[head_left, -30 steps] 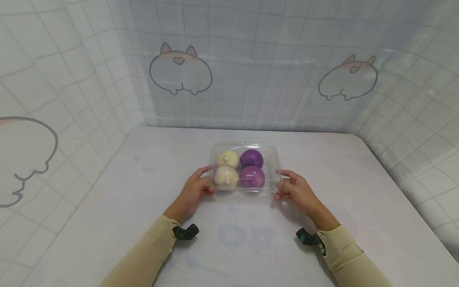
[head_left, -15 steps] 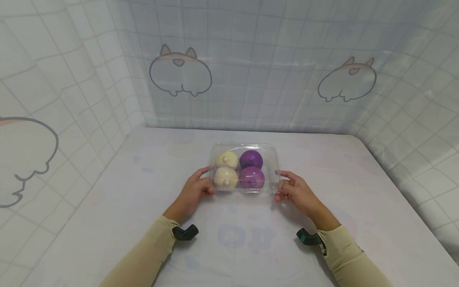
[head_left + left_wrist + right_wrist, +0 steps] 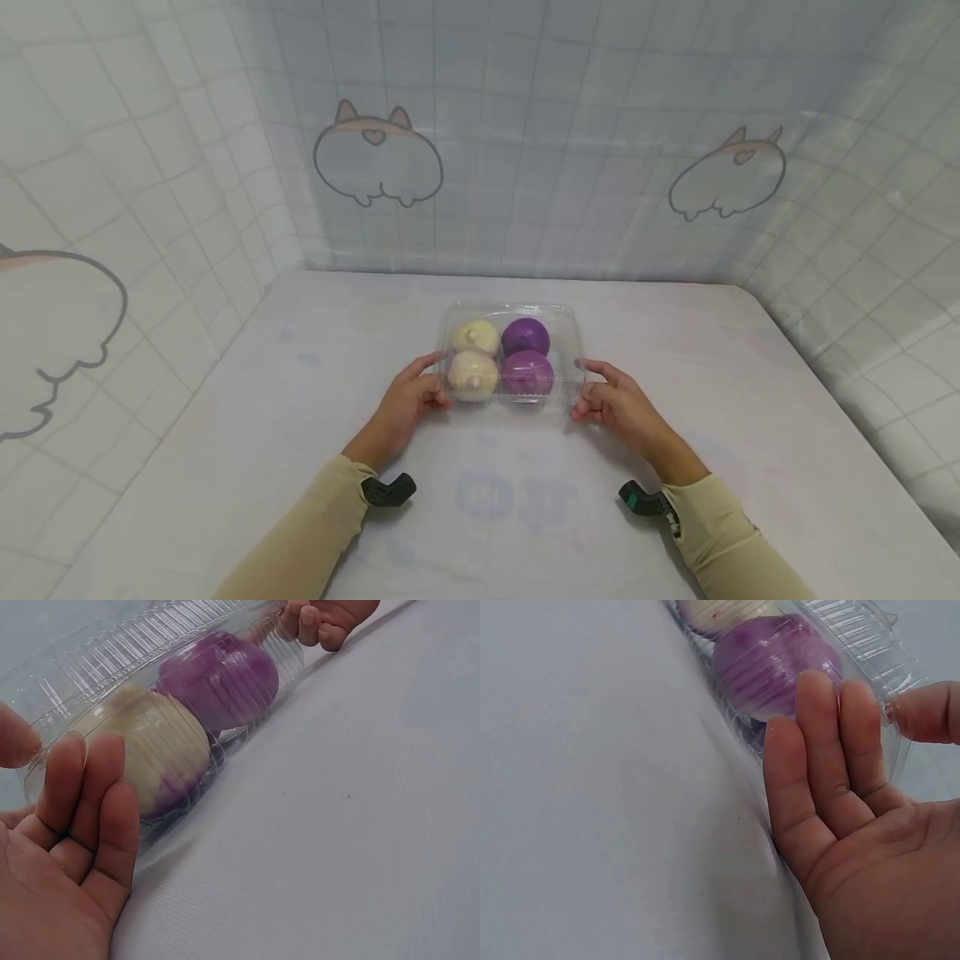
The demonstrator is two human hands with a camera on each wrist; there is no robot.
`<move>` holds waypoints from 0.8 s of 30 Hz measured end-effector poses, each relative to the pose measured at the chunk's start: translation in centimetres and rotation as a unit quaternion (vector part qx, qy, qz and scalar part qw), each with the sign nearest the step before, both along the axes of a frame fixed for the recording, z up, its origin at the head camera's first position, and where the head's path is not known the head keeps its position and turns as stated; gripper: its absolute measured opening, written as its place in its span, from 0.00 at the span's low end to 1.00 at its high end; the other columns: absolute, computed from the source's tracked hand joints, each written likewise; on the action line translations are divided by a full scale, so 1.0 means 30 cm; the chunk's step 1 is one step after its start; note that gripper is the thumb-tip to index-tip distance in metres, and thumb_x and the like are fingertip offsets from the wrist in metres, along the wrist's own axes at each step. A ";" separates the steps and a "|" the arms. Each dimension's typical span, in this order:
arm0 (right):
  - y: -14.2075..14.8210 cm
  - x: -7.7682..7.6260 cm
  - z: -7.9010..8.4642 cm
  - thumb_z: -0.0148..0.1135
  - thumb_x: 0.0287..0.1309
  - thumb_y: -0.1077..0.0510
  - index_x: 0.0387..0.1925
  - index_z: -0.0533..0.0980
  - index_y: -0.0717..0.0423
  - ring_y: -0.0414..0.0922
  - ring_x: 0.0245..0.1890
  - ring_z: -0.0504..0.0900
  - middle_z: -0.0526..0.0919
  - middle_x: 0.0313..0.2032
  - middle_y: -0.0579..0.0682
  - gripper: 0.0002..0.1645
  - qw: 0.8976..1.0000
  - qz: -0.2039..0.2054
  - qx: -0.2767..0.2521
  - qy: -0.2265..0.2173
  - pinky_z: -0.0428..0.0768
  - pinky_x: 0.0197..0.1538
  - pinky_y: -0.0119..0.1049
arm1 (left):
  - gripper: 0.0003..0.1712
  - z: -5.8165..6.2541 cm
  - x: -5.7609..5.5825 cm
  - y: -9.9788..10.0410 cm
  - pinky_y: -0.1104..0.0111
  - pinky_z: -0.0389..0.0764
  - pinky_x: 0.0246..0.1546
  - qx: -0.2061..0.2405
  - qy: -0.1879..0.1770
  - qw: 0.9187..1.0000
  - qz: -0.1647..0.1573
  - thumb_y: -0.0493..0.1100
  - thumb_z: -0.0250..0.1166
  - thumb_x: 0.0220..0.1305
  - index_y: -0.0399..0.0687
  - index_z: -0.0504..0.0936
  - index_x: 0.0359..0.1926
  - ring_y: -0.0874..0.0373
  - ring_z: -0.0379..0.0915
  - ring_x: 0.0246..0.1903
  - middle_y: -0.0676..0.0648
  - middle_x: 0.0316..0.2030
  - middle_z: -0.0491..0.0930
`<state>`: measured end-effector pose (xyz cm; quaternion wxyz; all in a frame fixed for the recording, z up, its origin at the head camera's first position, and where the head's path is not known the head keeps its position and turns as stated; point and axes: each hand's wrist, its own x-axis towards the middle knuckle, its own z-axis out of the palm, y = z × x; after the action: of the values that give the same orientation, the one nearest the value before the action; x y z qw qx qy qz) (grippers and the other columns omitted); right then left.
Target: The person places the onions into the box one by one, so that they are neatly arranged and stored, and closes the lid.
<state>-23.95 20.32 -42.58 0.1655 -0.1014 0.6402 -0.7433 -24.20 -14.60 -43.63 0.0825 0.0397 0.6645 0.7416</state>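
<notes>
A clear plastic clamshell container (image 3: 566, 333) lies on the table with its lid over the contents. Inside sit two cream, onion-like vegetables (image 3: 472, 373) on the left and two purple ones (image 3: 527, 372) on the right. My left hand (image 3: 405, 407) grips the container's left end; the left wrist view shows the thumb and fingers (image 3: 67, 780) at its edge. At the opposite end my right hand (image 3: 617, 407) does likewise. Its thumb (image 3: 930, 712) presses the rim in the right wrist view, the other fingers (image 3: 821, 750) lying along the wall. The container's underside is hidden.
A pale, faintly printed cloth covers the table (image 3: 495, 550). Grid-patterned curtains (image 3: 525, 167) with cartoon animal drawings stand behind it and on both sides. Each sleeve (image 3: 337, 500) carries a dark wrist device (image 3: 388, 490).
The head view has tilted a little, so everything sits slightly lower in it. Both hands stay at the container's ends, and the container shows no clear movement on the table.
</notes>
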 end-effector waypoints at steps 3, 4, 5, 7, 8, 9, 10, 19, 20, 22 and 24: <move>0.006 -0.005 0.000 0.46 0.68 0.67 0.74 0.49 0.68 0.45 0.31 0.84 0.81 0.29 0.52 0.36 1.000 -0.005 -0.002 -0.003 0.85 0.47 0.42 | 0.35 0.004 0.000 0.010 0.64 0.81 0.42 0.004 -0.002 1.000 0.001 0.33 0.50 0.63 0.40 0.62 0.73 0.53 0.80 0.32 0.46 0.25 0.77; 0.009 -0.007 -0.001 0.46 0.68 0.67 0.74 0.49 0.69 0.45 0.31 0.85 0.81 0.29 0.52 0.36 1.000 -0.006 -0.004 -0.002 0.85 0.47 0.42 | 0.35 0.005 0.000 0.012 0.64 0.82 0.42 0.005 -0.003 1.000 0.001 0.33 0.50 0.63 0.40 0.62 0.73 0.53 0.80 0.32 0.46 0.25 0.77; 0.010 -0.008 -0.002 0.46 0.68 0.67 0.74 0.49 0.69 0.46 0.31 0.85 0.81 0.29 0.52 0.36 1.000 -0.008 -0.005 -0.002 0.85 0.47 0.42 | 0.35 0.007 0.001 0.014 0.64 0.82 0.43 0.005 -0.003 1.000 0.001 0.34 0.51 0.64 0.39 0.62 0.73 0.53 0.80 0.32 0.46 0.25 0.78; 0.012 -0.012 -0.005 0.46 0.68 0.67 0.73 0.49 0.70 0.46 0.32 0.85 0.82 0.30 0.52 0.35 1.000 -0.007 -0.006 0.000 0.85 0.47 0.41 | 0.34 0.010 0.003 0.015 0.63 0.82 0.43 0.007 -0.005 1.000 0.002 0.34 0.51 0.65 0.40 0.63 0.73 0.52 0.81 0.33 0.46 0.25 0.79; 0.012 -0.014 -0.005 0.46 0.68 0.67 0.73 0.49 0.70 0.46 0.33 0.86 0.82 0.30 0.52 0.35 1.000 -0.004 -0.006 0.001 0.85 0.48 0.41 | 0.33 0.013 0.004 0.014 0.63 0.82 0.43 0.008 -0.005 1.000 0.003 0.34 0.51 0.66 0.40 0.63 0.73 0.52 0.81 0.33 0.46 0.25 0.80; 0.011 -0.016 -0.005 0.46 0.68 0.67 0.73 0.49 0.70 0.47 0.33 0.86 0.82 0.31 0.53 0.35 1.000 -0.001 -0.006 0.002 0.85 0.48 0.42 | 0.33 0.014 0.004 0.012 0.63 0.82 0.43 0.009 -0.005 1.000 0.005 0.34 0.51 0.67 0.40 0.63 0.73 0.52 0.81 0.33 0.46 0.25 0.81; 0.012 -0.015 -0.004 0.46 0.69 0.67 0.73 0.49 0.70 0.47 0.34 0.86 0.82 0.32 0.54 0.35 1.000 -0.002 -0.006 0.001 0.85 0.49 0.42 | 0.32 0.014 0.002 0.012 0.63 0.82 0.43 0.011 -0.004 1.000 0.003 0.34 0.51 0.67 0.40 0.63 0.73 0.52 0.82 0.33 0.46 0.26 0.81; 0.004 -0.017 0.012 0.49 0.67 0.66 0.73 0.51 0.68 0.47 0.33 0.85 0.82 0.32 0.55 0.36 1.000 -0.019 0.008 0.012 0.85 0.48 0.42 | 0.31 0.031 0.008 0.001 0.63 0.83 0.46 0.014 0.023 1.000 -0.001 0.34 0.53 0.70 0.36 0.62 0.73 0.54 0.81 0.36 0.45 0.30 0.81; 0.006 -0.017 0.013 0.49 0.67 0.66 0.73 0.51 0.69 0.46 0.33 0.85 0.82 0.32 0.54 0.36 1.000 -0.020 0.010 0.012 0.85 0.47 0.41 | 0.31 0.030 0.007 0.002 0.64 0.83 0.46 0.015 0.021 1.000 0.000 0.34 0.53 0.70 0.36 0.62 0.73 0.54 0.81 0.36 0.45 0.30 0.81; 0.009 -0.014 0.012 0.49 0.67 0.67 0.73 0.52 0.69 0.46 0.33 0.85 0.82 0.31 0.53 0.36 1.000 -0.021 0.013 0.013 0.85 0.47 0.41 | 0.31 0.026 0.010 0.004 0.64 0.83 0.46 0.014 0.017 1.000 0.004 0.33 0.53 0.70 0.37 0.62 0.73 0.54 0.82 0.36 0.45 0.30 0.82; 0.012 -0.013 0.008 0.49 0.67 0.67 0.73 0.52 0.69 0.46 0.33 0.85 0.83 0.31 0.53 0.36 1.000 -0.018 0.018 0.014 0.85 0.47 0.40 | 0.30 0.020 0.015 0.005 0.65 0.83 0.45 0.014 0.015 1.000 0.009 0.32 0.52 0.71 0.36 0.62 0.73 0.54 0.82 0.36 0.45 0.29 0.82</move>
<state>-24.33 20.67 -42.35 0.1447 -0.0977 0.6574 -0.7331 -23.76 -14.46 -43.03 0.0652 0.0457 0.6557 0.7508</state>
